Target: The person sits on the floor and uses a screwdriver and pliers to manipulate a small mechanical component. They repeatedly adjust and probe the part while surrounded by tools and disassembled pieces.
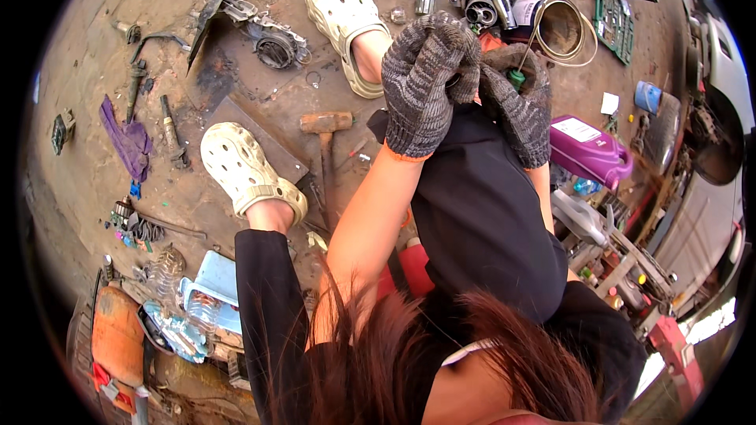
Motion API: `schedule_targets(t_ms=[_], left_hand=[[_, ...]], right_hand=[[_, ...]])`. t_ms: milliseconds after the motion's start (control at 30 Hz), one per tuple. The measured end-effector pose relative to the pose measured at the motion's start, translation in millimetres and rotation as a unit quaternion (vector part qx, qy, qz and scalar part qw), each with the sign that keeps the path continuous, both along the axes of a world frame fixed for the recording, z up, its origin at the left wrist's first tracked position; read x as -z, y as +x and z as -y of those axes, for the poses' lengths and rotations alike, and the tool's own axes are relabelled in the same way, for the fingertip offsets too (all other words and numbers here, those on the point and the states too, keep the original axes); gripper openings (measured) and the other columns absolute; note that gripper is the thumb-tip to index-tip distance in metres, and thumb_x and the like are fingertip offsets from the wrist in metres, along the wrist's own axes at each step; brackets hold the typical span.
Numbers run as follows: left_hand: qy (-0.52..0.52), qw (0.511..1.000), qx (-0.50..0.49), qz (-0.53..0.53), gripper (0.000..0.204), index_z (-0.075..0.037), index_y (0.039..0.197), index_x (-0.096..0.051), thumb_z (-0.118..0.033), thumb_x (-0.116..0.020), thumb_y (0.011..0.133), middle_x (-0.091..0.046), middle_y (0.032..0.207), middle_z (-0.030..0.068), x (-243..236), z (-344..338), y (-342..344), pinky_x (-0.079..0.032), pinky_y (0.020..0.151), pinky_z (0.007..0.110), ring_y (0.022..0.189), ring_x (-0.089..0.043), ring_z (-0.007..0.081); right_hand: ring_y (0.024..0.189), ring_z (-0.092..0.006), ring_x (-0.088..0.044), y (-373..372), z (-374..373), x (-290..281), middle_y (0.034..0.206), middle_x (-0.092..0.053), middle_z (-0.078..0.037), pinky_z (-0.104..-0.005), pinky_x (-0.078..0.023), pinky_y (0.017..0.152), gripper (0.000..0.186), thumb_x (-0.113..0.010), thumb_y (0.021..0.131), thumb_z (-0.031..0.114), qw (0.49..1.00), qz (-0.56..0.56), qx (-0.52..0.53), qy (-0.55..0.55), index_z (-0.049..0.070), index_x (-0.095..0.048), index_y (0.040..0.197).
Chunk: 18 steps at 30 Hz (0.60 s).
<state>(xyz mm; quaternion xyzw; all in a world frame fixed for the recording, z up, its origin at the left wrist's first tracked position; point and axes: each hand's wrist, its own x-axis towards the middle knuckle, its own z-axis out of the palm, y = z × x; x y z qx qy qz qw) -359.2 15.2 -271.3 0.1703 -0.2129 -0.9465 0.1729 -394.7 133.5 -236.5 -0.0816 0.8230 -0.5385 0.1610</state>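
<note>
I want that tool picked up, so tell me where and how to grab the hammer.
Grip the hammer by its handle, from above on the near side: it seems to lie flat, bulky head farthest away, slim handle running back this way.

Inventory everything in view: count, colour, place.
hammer: 1, brown, left of centre
flat plate: 1, brown, beside hammer
metal parts: several, grey, mostly along the top
cloth: 1, purple, left
cylinder: 1, orange, lower left
tub: 1, light blue, lower left
jug: 1, purple, right of centre
container: 1, grey, below jug
tool case: 1, green, upper right
vehicle: 1, pale grey, right edge
small part: 1, green, at right grip
clogs: 2, cream, left of centre, worn
trousers: 1, black, centre
left grip: 1, grey-gloved, upper centre
right grip: 1, grey-gloved, beside left grip
</note>
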Motion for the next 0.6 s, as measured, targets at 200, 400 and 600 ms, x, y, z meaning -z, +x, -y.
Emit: schedule_targets(t_ms=[200, 400, 600], left_hand=[[0.334, 0.935, 0.119, -0.029, 0.035, -0.009, 0.075, -0.052, -0.036, -0.042, 0.095, -0.042, 0.060, -0.0007, -16, 8, 5, -0.026, 0.039, 0.023, 0.041, -0.033, 0.0086], [0.352, 0.920, 0.158, -0.065, 0.039, -0.009, 0.071, -0.045, -0.039, -0.041, 0.095, -0.043, 0.068, 0.0013, -13, 12, 13, -0.024, 0.036, 0.025, 0.038, -0.030, 0.0079], [0.338, 0.918, 0.143, -0.148, 0.041, -0.005, 0.080, -0.053, -0.043, -0.043, 0.093, -0.047, 0.073, 0.0043, -38, 1, 8, -0.034, 0.043, 0.025, 0.045, -0.041, 0.0087]], right_hand=[[0.066, -0.0066, -0.055, -1, 2, -5, 0.075, -0.060, -0.002, -0.0213, -0.044, 0.058, 0.020, -0.063, 0.078, 0.013, 0.985, 0.158, 0.029, -0.061, 0.003, -0.059, 0.095], [0.051, -0.0080, -0.050, -4, 10, 27, 0.064, -0.056, -0.002, -0.0222, -0.039, 0.045, 0.017, -0.060, 0.080, 0.018, 0.995, 0.095, 0.033, -0.024, 0.002, -0.059, 0.088], [0.053, -0.0052, -0.047, -10, -11, 51, 0.071, -0.057, -0.001, -0.0194, -0.037, 0.046, 0.019, -0.058, 0.083, 0.015, 0.984, 0.054, 0.152, -0.077, 0.002, -0.059, 0.097]])
